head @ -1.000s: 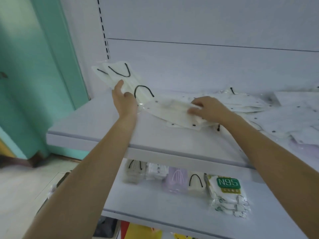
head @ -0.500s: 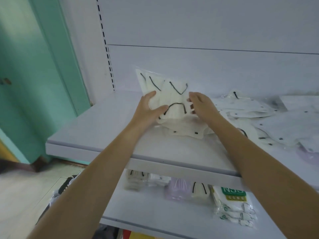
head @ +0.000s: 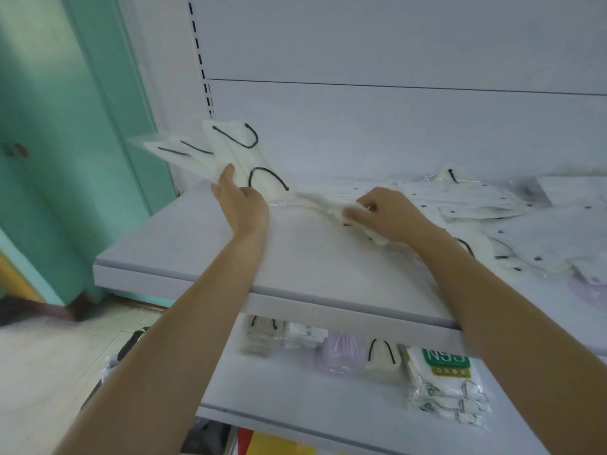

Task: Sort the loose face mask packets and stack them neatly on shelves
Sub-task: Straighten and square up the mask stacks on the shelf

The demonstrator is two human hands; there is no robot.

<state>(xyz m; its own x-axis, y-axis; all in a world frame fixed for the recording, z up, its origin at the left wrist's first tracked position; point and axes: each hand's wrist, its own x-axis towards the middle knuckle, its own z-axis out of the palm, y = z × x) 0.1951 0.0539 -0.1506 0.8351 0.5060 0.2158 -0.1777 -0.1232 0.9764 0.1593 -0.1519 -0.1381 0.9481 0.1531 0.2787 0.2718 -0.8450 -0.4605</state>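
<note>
Left hand: the left hand [head: 241, 205] gripped a fan of cream packets [head: 226, 152] by its lower edge, with the fingers curled round it. The fan was lifted off the upper shelf [head: 184, 244] and tilted up and to the left.
Reason for this hold: the fan probably served as the collecting stack, kept in the air so that the next packet could be laid against it.
Right hand: the right hand [head: 391, 215] lay low on the shelf, right of the left hand and apart from it. Its curled fingers pinched a white packet [head: 323, 203], but blur hid the exact hold.
Reason: the packet reached from these fingers toward the left hand, so I judge it was meant for the fan.
Loose heap: the loose heap [head: 486, 208] lay behind and right of the right hand, overlapping and unsorted.
Under the forearms: the lower shelf [head: 295, 395] carried a lilac packet [head: 341, 349] and an N95 packet [head: 446, 362] in a row.
In the way: the back panel [head: 394, 133] stood close behind the fan. Heap packets beside the right wrist could be dragged along.
</note>
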